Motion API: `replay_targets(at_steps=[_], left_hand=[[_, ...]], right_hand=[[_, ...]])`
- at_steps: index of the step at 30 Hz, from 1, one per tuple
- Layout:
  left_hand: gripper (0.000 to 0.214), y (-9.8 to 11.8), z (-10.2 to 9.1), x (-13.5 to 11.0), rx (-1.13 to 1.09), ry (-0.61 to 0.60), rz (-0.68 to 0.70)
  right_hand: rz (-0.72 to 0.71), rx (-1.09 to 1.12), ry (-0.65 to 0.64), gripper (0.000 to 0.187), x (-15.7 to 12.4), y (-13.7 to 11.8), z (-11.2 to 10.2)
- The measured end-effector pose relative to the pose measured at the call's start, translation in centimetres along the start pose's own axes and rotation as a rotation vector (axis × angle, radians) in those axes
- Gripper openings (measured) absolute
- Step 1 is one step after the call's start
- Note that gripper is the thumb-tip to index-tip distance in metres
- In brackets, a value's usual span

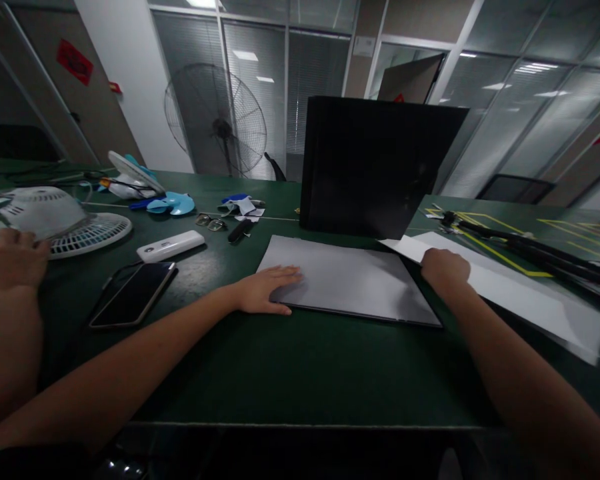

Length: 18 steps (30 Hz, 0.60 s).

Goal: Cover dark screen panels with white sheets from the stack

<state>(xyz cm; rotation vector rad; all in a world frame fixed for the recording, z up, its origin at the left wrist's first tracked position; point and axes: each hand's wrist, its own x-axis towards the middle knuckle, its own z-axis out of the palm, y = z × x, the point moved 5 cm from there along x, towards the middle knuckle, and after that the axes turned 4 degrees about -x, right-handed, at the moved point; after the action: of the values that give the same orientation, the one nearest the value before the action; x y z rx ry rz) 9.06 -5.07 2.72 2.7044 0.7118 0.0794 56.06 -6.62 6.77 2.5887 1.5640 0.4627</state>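
Note:
My left hand (267, 289) lies flat with fingers stretched out on the left part of a thin grey rectangular sheet (345, 273), which has a dark front edge. My right hand (445, 270) is closed at the inner end of some white paper (515, 283), to the right of the grey sheet. Its fingertips are hidden behind the fist. The paper stretches out to the right and looks like more than one sheet. Just behind the grey sheet stands a large black box-like object (375, 167), upright.
Another person's hand (10, 260) rests at the left edge, near a white fan (90, 230). On the green table (300, 373) lie a phone (135, 297), a white power bank (171, 247), glasses (211, 222) and a dark knife-like tool (240, 231). Black cables (525, 243) run along the right.

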Motion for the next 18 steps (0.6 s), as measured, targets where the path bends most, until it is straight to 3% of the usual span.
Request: replay_targets(at_steps=[5, 12, 15, 18], left_hand=[[0.102, -0.2, 0.3, 0.2, 0.022, 0.028, -0.080], [0.130, -0.3, 0.6, 0.2, 0.061, 0.137, -0.179], [0.135, -0.2, 0.4, 0.2, 0.041, 0.194, -0.162], [0.129, -0.1, 0.2, 0.2, 0.030, 0.203, -0.152]], right_hand=[[-0.214, -0.001, 0.035, 0.032, -4.5, -6.5, -3.2], [-0.669, 0.025, 0.037, 0.031, -13.9, -15.5, -6.4], [-0.869, 0.067, 0.056, 0.033, -16.6, -17.7, -6.9], [-1.020, 0.119, 0.107, 0.037, -17.2, -18.4, -6.7]])
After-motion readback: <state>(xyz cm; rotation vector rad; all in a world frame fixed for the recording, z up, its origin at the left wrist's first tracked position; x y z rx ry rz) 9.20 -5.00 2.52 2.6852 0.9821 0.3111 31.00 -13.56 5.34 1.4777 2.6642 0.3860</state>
